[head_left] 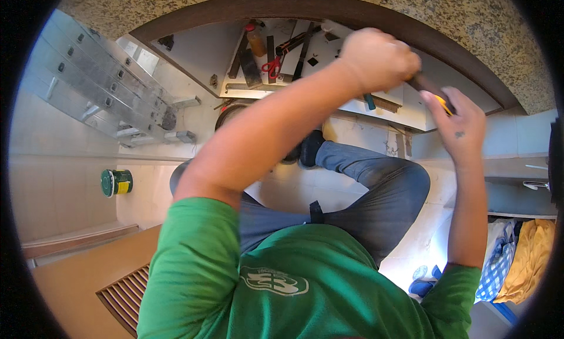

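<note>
My left hand is closed just below the dark cabinet edge, a bit blurred; a speck of yellow shows at its fingers. To its right, my right hand is wrapped round a dark, bar-shaped piece with a yellow part by the thumb. This piece spans the gap between both hands; its kind is unclear. Behind my left forearm, the cabinet floor holds red-handled scissors, a red-capped bottle of amber liquid and several dark strips. A teal handle juts out below my left wrist.
A speckled stone counter curves overhead. An aluminium ladder leans at left, above a green bucket. A slatted brown panel lies lower left. Orange cloth and a blue checked cloth hang at right.
</note>
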Available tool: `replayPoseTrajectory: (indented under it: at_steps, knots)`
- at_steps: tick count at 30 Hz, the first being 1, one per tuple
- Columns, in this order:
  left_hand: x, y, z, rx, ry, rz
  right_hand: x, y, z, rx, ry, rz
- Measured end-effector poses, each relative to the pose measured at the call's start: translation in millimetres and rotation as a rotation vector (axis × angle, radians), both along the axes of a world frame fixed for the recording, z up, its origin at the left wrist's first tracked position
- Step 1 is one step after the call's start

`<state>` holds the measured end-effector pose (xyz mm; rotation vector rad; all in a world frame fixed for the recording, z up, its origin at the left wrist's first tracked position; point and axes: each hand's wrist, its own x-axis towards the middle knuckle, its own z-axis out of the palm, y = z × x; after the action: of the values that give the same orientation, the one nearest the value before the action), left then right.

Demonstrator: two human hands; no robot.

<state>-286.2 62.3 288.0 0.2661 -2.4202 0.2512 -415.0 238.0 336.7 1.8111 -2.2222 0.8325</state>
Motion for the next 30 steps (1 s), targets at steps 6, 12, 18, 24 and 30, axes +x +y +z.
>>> replayPoseTrajectory:
  at_steps: [6, 12, 18, 24, 30]
  knots:
    - [46.9, -15.0, -22.8, -0.041, 0.078, 0.017, 18.7, -18.6, -22.7, 0.028, 0.049, 0.119]
    - [10.8, 8.9, -20.5, 0.047, 0.044, -0.102, 14.0, 17.8, -11.2, 0.065, 0.017, -0.067]
    - [-13.0, 20.0, 5.1, 0.079, -0.032, -0.145, 4.7, 32.9, -1.5, 0.067, -0.034, -0.179]
    - [-15.7, 15.9, 2.6, 0.087, -0.088, -0.153, -2.6, 32.1, -6.7, 0.024, -0.044, -0.138]
    - [-24.5, 18.4, 1.2, 0.052, -0.031, -0.144, -8.1, 31.5, -1.8, 0.064, -0.053, -0.184]
